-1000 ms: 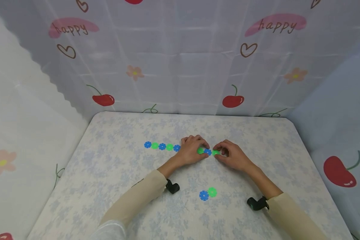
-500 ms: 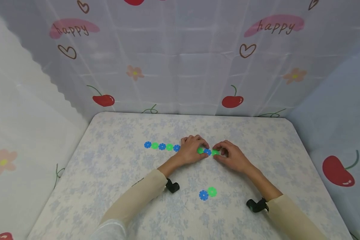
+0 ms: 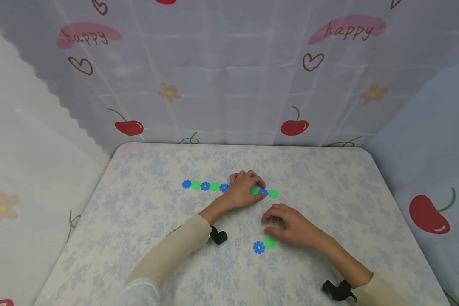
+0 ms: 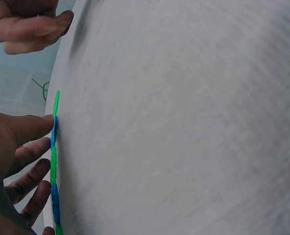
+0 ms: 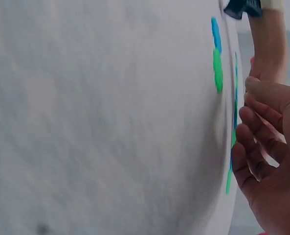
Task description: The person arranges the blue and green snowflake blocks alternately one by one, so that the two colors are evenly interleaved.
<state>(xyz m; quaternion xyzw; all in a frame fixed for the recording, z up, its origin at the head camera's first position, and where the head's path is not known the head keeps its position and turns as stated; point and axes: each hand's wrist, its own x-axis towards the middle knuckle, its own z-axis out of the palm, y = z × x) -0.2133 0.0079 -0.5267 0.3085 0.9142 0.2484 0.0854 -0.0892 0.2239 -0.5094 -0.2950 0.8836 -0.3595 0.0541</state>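
Note:
A row of alternating blue and green notched plastic discs lies across the table, from a blue disc point(image 3: 186, 184) at the left to a green disc point(image 3: 273, 194) at the right. My left hand point(image 3: 242, 191) covers part of this row and pinches a blue disc point(image 3: 263, 192) between thumb and fingers, beside the green end disc. Over the table nearer to me, my right hand point(image 3: 290, 225) holds nothing, its fingers loosely bent. Just below its thumb lie a loose green disc point(image 3: 269, 243) and a loose blue disc point(image 3: 258, 247), close together.
A flowered cloth covers the table point(image 3: 145, 238). Behind it hangs a printed curtain point(image 3: 222, 85) with cherries and hearts. Small black cameras are strapped to the left wrist point(image 3: 218, 236) and right wrist point(image 3: 338, 291).
My right hand has let go of the green end disc and moved back towards me, near the two loose discs. My left hand stays at the row.

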